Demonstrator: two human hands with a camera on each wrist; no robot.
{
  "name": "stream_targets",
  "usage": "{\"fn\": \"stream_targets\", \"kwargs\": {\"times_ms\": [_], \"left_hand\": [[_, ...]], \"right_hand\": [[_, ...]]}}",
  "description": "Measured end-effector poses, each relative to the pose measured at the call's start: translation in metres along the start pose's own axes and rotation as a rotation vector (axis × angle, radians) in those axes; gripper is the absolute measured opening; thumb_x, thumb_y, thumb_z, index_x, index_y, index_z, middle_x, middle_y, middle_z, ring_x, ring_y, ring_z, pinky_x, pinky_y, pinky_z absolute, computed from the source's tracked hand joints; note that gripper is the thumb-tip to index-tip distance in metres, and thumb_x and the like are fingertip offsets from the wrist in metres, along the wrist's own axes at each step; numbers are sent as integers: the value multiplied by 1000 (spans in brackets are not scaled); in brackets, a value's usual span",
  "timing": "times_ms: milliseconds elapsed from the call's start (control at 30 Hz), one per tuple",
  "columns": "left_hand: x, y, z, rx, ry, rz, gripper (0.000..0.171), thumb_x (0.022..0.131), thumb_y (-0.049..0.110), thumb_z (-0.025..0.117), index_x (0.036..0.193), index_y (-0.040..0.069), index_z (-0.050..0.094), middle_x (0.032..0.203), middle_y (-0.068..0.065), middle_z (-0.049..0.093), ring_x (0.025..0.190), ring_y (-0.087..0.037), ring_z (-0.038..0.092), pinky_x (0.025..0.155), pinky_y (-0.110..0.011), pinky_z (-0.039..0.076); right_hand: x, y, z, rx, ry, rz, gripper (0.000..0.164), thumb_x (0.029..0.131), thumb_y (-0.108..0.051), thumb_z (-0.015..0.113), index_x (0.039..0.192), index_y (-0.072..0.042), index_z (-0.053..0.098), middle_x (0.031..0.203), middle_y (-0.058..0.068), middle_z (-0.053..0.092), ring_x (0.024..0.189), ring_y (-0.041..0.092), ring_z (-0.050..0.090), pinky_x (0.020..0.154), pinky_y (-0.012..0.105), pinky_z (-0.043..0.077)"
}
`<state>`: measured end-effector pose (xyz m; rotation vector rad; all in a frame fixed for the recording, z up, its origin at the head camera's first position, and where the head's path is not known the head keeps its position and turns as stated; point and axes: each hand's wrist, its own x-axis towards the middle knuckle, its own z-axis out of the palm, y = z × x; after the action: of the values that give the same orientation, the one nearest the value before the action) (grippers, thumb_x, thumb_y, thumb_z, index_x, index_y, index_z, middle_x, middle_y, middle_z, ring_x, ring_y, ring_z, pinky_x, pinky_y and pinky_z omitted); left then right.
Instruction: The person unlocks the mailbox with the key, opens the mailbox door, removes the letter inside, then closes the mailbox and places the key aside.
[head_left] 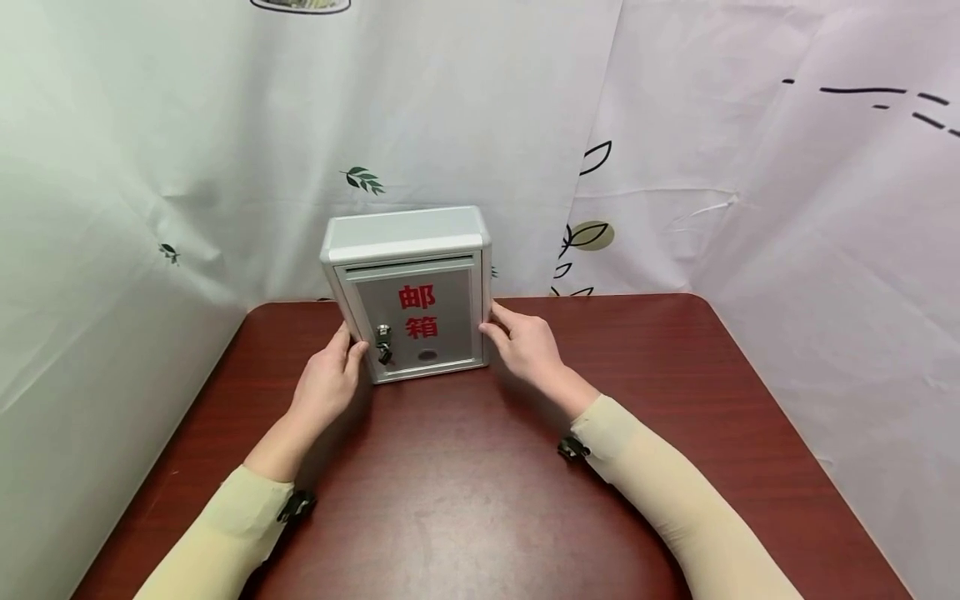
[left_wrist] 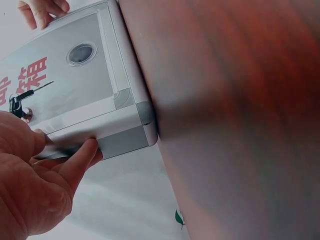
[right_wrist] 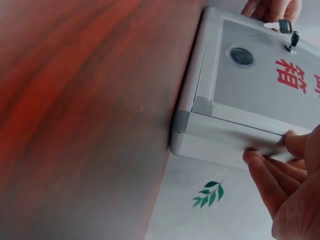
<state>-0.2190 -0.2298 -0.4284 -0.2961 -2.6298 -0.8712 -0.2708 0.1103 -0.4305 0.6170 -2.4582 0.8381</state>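
A silver metal mailbox (head_left: pixel 457 312) with red characters on its door stands upright near the back edge of the table. Below its slot, on the left of the door, keys (head_left: pixel 384 346) hang from the lock. My left hand (head_left: pixel 328 379) grips the box's left side, thumb toward the front edge and fingers along the side. On the opposite side, my right hand (head_left: pixel 528 342) holds the box in the same way. Both wrist views show the round window (left_wrist: pixel 81 53) low on the door and the box's bottom against the table; some fingertips are hidden behind the box.
The dark red wooden table (head_left: pixel 465 483) has rounded back corners. White curtains (head_left: pixel 480 125) printed with leaves hang behind it and along both sides, the back one close behind the mailbox. Small black devices (head_left: pixel 573 448) are strapped at both wrists.
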Motion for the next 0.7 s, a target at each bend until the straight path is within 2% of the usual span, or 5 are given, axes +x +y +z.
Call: {"fn": "stream_targets", "kwargs": {"times_ms": [200,400,700], "left_hand": [[8,5,12,-16,2,34,35,118,19,59,148,2,56,117,-28,76,106,-55,74,90,-72,53],[14,11,20,-31,-25,36,42,119,21,57,156,1,53,124,-28,76,112,-54,73,94,-72,54],[22,19,31,-38,-45,45,43,118,21,59,157,4,53,129,-28,74,116,-54,73,96,-71,54]], "right_hand": [[-5,10,-8,-13,40,-13,42,106,-28,80,144,-10,77,118,10,83,85,28,80,78,51,63],[-11,16,-17,-11,63,7,41,104,-28,82,141,-11,78,114,10,84,80,27,78,76,52,62],[-20,24,-28,-5,95,6,42,102,-25,85,141,-9,79,113,10,84,76,24,74,76,51,63]]}}
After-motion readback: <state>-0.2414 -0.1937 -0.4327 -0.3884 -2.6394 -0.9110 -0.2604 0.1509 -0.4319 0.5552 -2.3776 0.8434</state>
